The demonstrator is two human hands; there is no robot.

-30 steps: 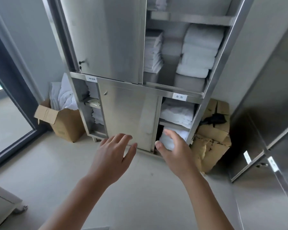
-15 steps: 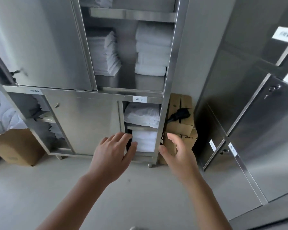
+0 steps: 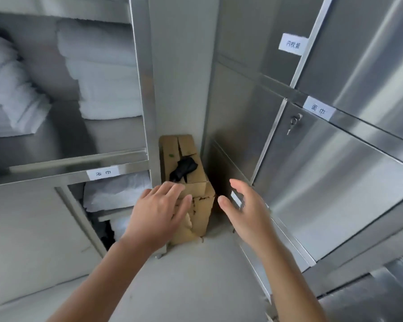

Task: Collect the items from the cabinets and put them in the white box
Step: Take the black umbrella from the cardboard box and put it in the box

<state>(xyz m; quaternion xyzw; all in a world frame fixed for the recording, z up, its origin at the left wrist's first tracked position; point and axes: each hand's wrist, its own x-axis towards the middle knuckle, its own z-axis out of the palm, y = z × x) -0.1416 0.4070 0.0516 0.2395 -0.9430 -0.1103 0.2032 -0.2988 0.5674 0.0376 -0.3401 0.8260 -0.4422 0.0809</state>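
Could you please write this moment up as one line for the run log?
left hand open, empty | right hand open, empty | towels shelved | white box unseen

Cardboard boxes [image 3: 197,212] stand stacked in the corner, just beyond and between the left grip [image 3: 158,212] and right grip [image 3: 244,210], with a bundle [image 3: 184,168] on top. Left of the left grip, the open cabinet [image 3: 142,89] holds folded towels [image 3: 102,77]. Right of the right grip stands the closed cabinet [image 3: 335,182].

Both arms out front, nothing held.
Left hand [image 3: 157,212] palm down, fingers straight; right hand [image 3: 244,205] palm inward, fingers relaxed.
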